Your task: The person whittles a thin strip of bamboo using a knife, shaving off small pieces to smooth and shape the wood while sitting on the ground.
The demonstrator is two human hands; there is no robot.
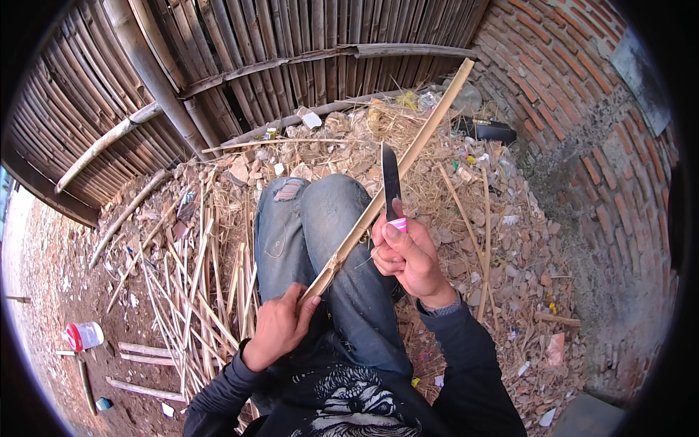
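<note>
Two hands are closed: the left hand [277,329] grips the lower end of a split bamboo strip [435,124], its thumb lying along it; the right hand [412,260] is curled around a knife [391,175], its blade pointing up. The strip slants across the jeans-clad legs [338,207].

Over our knees [336,200] slants a split bamboo strip [367,220], with a knife [391,178] overlapping it; left of us, bamboo sticks [195,288], then a lidded tub [89,336]; right, a brick wall [528,65]; ahead, a bamboo wall [291,29]
</note>
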